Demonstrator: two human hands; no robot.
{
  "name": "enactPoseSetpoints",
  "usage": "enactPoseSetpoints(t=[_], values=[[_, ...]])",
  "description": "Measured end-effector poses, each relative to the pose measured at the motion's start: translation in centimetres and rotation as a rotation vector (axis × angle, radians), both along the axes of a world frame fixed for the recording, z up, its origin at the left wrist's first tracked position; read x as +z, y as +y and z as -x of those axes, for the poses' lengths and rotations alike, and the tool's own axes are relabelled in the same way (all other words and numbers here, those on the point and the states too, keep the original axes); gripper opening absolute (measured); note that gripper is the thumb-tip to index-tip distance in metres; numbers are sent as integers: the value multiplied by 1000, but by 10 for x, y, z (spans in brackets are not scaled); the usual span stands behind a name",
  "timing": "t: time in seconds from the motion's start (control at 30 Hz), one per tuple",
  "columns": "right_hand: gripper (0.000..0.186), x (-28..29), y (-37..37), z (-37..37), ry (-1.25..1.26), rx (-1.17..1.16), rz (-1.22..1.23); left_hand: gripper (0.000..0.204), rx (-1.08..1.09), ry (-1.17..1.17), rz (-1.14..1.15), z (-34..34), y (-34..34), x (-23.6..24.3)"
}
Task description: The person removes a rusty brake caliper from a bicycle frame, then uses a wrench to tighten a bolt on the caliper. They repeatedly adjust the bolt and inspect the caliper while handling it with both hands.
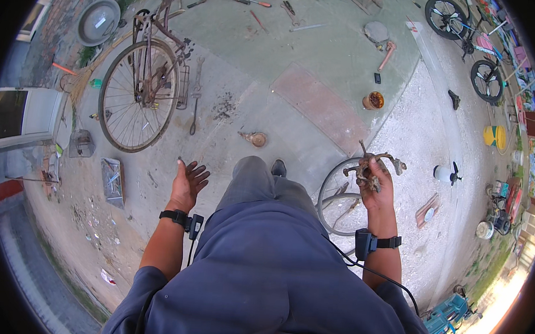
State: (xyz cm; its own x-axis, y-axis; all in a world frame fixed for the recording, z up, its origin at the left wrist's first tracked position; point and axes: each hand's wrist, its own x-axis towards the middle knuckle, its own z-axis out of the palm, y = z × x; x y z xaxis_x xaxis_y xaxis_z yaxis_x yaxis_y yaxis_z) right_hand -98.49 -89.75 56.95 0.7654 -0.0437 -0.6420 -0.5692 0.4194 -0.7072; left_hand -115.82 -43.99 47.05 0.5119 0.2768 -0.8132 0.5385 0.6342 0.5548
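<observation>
My right hand point(378, 190) is closed round a rusty metal bicycle part point(368, 175) with several bent arms sticking out; its exact kind I cannot make out. Under that hand, lower down, lie a grey bicycle wheel rim and tyre point(325, 191) on the ground, partly hidden by my arm. My left hand point(188, 186) is held out with its palm up and fingers spread, and I see nothing resting on the palm. An old bicycle point(157, 70) stands upside down ahead on the left, its spoked wheel point(104, 92) nearest to my left hand.
A long wrench point(194, 106) lies beside the bicycle. A tray of metal pieces point(113, 182) is at my left. Ahead are a round rusty container point(257, 139), a flat reddish board point(319, 106), a can of brown stuff point(374, 100) and a hammer point(387, 55). A spray bottle point(445, 174) stands right.
</observation>
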Motion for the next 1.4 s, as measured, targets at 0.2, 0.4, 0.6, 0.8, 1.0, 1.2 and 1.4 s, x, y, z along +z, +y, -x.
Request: enactPoseSetpoints(t=[0.2, 0.4, 0.6, 0.8, 1.0, 1.2, 1.4], values=[[26, -8, -42, -39, 22, -142, -27, 85, -159, 3, -3, -116, -17, -5], [19, -23, -73, -143, -41, -247, -81, 85, -254, 26, 13, -256, -36, -26], [24, -10, -63, -289, -2, -180, -32, 85, -236, 34, 48, -396, -53, -28], [25, 11, -60, -423, -49, -108, -56, 82, -225, 14, 29, -532, -61, -10], [28, 8, -90, -546, -65, -55, -20, 80, -169, 14, 15, -645, -68, -13], [27, -8, -122, -726, -29, -33, 22, 79, -34, -3, -8, -765, -98, -23], [24, 16, -119, -906, -66, 203, -9, 82, 77, 40, 17, -853, -129, -15]])
